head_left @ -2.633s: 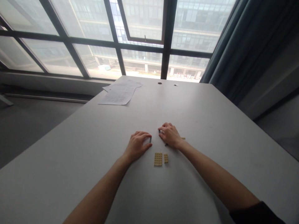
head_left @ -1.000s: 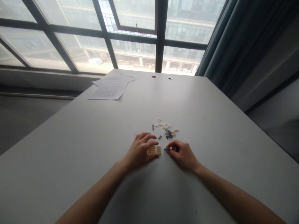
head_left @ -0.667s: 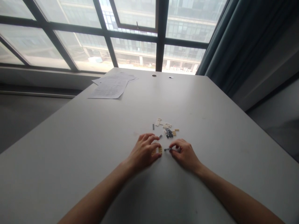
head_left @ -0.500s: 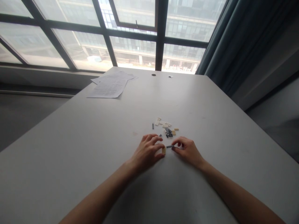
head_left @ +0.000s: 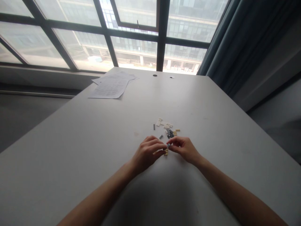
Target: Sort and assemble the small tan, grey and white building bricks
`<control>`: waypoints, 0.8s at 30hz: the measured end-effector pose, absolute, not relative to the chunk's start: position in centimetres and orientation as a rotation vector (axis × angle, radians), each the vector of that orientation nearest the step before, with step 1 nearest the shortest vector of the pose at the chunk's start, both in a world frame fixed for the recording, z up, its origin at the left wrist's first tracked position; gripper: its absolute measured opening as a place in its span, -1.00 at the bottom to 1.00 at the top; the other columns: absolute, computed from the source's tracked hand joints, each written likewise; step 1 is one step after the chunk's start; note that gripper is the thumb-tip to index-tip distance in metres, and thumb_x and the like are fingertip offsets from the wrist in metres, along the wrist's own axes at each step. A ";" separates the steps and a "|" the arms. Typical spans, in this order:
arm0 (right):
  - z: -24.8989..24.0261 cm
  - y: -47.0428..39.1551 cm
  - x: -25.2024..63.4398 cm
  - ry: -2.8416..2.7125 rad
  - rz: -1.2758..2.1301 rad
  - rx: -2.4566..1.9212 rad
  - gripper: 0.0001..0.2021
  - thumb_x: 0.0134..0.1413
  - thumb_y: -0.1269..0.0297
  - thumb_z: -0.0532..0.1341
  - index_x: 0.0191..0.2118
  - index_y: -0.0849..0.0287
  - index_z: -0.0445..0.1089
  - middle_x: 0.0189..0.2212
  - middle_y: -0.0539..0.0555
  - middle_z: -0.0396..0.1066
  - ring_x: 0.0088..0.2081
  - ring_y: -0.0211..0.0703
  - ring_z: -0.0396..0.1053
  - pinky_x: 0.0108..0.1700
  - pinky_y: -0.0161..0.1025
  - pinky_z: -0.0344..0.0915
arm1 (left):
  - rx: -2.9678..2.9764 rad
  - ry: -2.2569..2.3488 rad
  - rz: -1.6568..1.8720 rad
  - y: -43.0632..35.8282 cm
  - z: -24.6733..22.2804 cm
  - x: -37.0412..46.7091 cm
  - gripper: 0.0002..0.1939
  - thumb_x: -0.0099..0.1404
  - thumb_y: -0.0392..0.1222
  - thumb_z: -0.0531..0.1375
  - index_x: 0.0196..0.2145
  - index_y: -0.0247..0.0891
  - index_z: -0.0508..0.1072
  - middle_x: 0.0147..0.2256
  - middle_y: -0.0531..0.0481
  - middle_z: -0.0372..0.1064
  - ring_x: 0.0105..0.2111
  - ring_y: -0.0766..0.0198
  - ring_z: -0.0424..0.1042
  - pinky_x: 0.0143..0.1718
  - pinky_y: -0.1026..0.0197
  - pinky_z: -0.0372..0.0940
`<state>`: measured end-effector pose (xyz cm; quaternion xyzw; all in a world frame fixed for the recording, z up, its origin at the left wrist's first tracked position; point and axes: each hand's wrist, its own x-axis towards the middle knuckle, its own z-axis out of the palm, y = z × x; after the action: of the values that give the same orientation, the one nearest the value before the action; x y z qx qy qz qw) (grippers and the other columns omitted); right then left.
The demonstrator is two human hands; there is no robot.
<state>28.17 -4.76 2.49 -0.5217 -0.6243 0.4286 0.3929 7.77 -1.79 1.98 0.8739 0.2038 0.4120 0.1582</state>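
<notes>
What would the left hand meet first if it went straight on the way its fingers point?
Ahead of the left hand, most likely the small grey-blue piece pinched by the right hand, then the right hand itself. The piece may be touching the left hand; this single view leaves depth unclear.

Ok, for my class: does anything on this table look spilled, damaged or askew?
Nothing looks clearly spilled or damaged. The papers at the far left overlap askew. The loose bricks merely look unsorted. A faint pinkish mark shows on the white table beyond the left hand; whether stain or reflection, I can't tell.
</notes>
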 end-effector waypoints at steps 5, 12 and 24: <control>2.7 -3.9 27.2 -1.508 1.294 -1.181 -0.80 -0.02 0.24 0.28 -0.25 0.19 0.54 -0.38 0.06 0.53 -0.36 -0.18 0.40 -0.26 -0.25 0.29 | 2.563 0.704 1.181 -1.5 2.2 7.2 -0.71 0.19 -0.09 0.29 -0.14 -0.21 0.46 -0.35 -0.03 0.48 -0.30 0.22 0.36 -0.21 0.15 0.29; 2.3 -4.0 26.4 -1.346 1.455 -1.112 -0.70 -0.09 0.24 0.32 -0.17 0.18 0.50 -0.29 0.07 0.53 -0.24 -0.11 0.46 -0.13 -0.16 0.34 | 2.621 0.821 1.124 -1.3 1.9 7.0 -0.71 0.21 0.01 0.26 -0.16 -0.17 0.49 -0.27 -0.06 0.45 -0.25 0.20 0.35 -0.16 0.11 0.27; 2.4 -5.5 27.6 -1.664 1.078 -1.343 -0.87 -0.05 0.26 0.31 -0.34 0.18 0.49 -0.52 -0.03 0.42 -0.50 -0.29 0.27 -0.43 -0.33 0.20 | 2.466 0.698 1.078 -1.5 1.8 7.2 -0.82 0.28 -0.32 0.17 -0.14 -0.23 0.45 -0.34 -0.04 0.48 -0.31 0.27 0.39 -0.23 0.21 0.34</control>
<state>27.59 -5.47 2.41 -0.5221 -0.6469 0.4192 0.3649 7.19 -1.55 1.80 0.8724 0.2470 0.3815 0.1798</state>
